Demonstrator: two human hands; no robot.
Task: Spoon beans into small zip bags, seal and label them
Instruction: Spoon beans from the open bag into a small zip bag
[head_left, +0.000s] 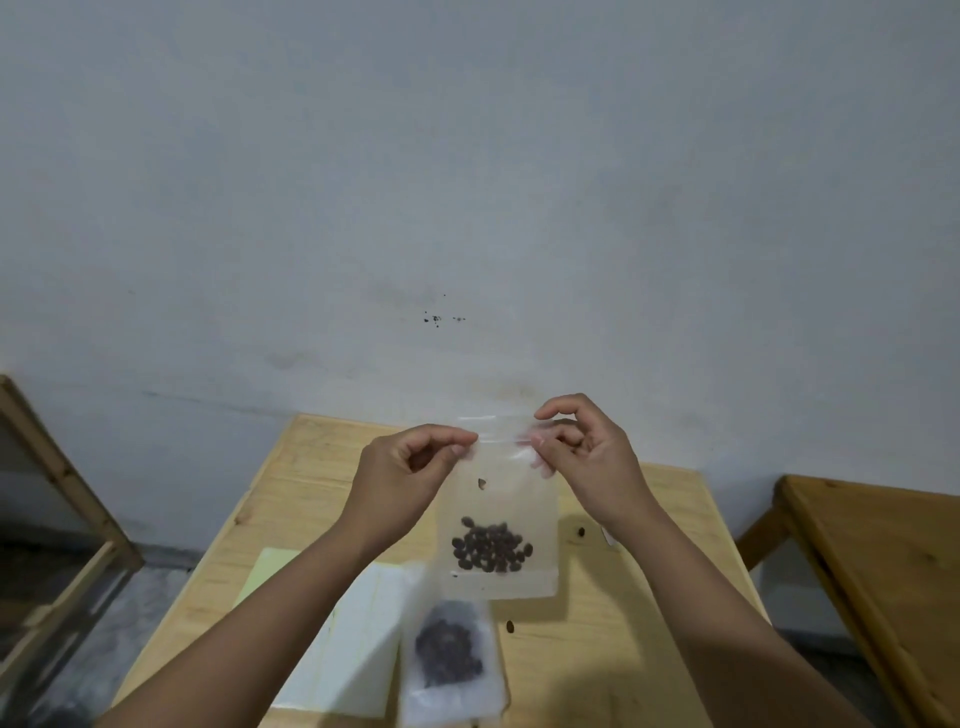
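Zip bag held up at frame centre, both hands on its top strip.

Left hand (402, 475) and right hand (587, 457) each pinch the zip bag (498, 519) at its upper corners; dark beans (491, 546) sit low inside. Second filled bag (451, 657) lies on wooden table (597, 649), lower centre, beside white sheets (358, 649).

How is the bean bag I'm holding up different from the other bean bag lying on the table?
The held bag hangs upright in the air, pinched at its top strip by the left hand and right hand; the lying bag rests flat on the table, untouched. The held bag's beans sit in a low cluster, one bean stuck higher up; the lying bag's form one central heap. Both are small, translucent, with dark beans.
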